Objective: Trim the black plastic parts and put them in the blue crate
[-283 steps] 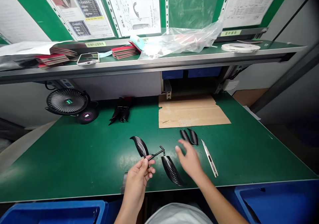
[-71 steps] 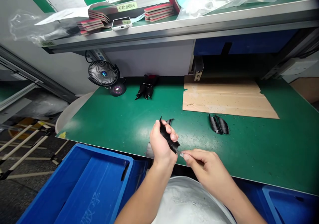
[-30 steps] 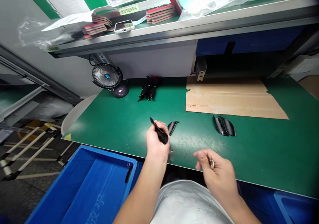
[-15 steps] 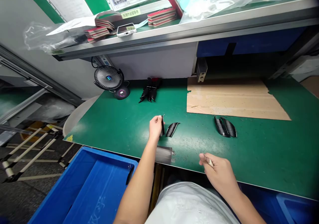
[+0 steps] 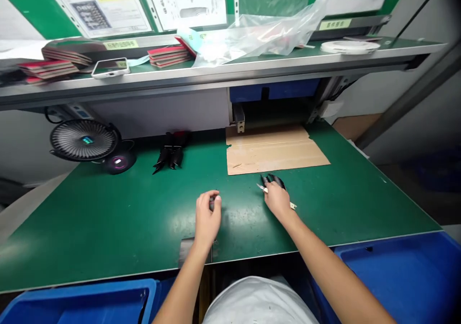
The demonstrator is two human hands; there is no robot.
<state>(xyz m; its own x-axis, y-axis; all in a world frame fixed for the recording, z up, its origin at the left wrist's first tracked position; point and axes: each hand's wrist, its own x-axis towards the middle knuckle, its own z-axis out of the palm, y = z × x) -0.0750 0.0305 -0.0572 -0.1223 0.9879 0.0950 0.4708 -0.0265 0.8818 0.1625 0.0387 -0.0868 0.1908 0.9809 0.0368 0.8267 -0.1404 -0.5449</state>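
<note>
Since the previous frame, your right hand has advanced from the front edge of the table to the black curved pieces, carrying the utility knife with it. Your right hand is closed around the knife: the blade projects past the thumb side, and the tail end emerges beside the wrist. The black curved pieces lie directly beyond the right fingers and are partly covered by them; contact cannot be confirmed.

Your left hand is raised, with fingers and thumb curled toward each other. A small dark area shows between them; whether the hand grips a part cannot be determined.

Beyond your right hand, note the flat cardboard sheet. Beyond and to the left of your left hand, locate the cluster of black parts; the desk fan stands farther left.
</note>
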